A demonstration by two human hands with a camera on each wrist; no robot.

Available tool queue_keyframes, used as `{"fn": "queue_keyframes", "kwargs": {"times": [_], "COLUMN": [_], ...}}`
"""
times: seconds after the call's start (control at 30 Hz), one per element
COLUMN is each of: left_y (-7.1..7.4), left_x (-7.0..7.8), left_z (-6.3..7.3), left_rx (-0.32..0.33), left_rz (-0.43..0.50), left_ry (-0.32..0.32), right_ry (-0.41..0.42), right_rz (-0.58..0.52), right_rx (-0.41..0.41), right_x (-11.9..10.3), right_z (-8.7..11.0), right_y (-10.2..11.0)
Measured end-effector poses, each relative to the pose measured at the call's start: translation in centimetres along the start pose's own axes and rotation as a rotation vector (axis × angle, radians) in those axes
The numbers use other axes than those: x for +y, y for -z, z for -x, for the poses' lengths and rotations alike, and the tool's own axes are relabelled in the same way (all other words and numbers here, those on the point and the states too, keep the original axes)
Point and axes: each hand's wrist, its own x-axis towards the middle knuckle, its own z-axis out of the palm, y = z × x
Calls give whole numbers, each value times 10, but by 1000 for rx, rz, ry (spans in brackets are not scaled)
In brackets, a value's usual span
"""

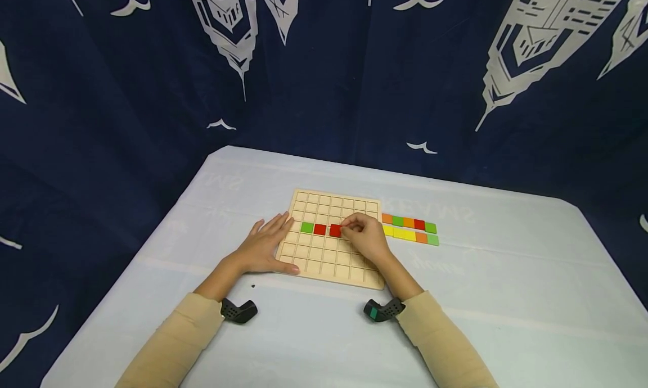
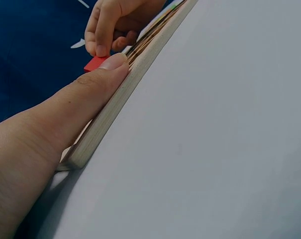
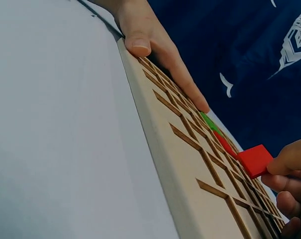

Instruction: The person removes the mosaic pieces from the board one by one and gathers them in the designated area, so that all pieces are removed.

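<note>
A wooden grid board (image 1: 329, 256) lies on the table, its squares marked off by grooves. One green tile (image 1: 306, 227) and one red tile (image 1: 320, 229) sit side by side in a middle row. My right hand (image 1: 365, 236) pinches another red tile (image 3: 255, 160) between thumb and fingertips, tilted above the board just right of the placed red one. My left hand (image 1: 265, 244) rests on the board's left side with fingers spread, the thumb (image 2: 98, 82) lying along the near edge.
Right of the board lie two rows of coloured tiles: the far row (image 1: 408, 222) has orange, green and red ones, the near row (image 1: 410, 235) yellow, orange and green. A small dark speck (image 1: 253, 286) is on the white table (image 1: 506, 298). A dark blue patterned curtain (image 1: 324, 95) hangs behind.
</note>
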Motion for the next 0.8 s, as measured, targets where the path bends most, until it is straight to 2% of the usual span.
{"fn": "queue_keyframes", "kwargs": {"times": [0.8], "left_y": [-2], "left_x": [-2], "left_z": [0], "left_rx": [4], "left_rz": [-17], "left_ry": [-1], "right_ry": [-114], "right_rz": [6], "right_rx": [8], "right_x": [14], "right_z": [15], "right_y": [39]}}
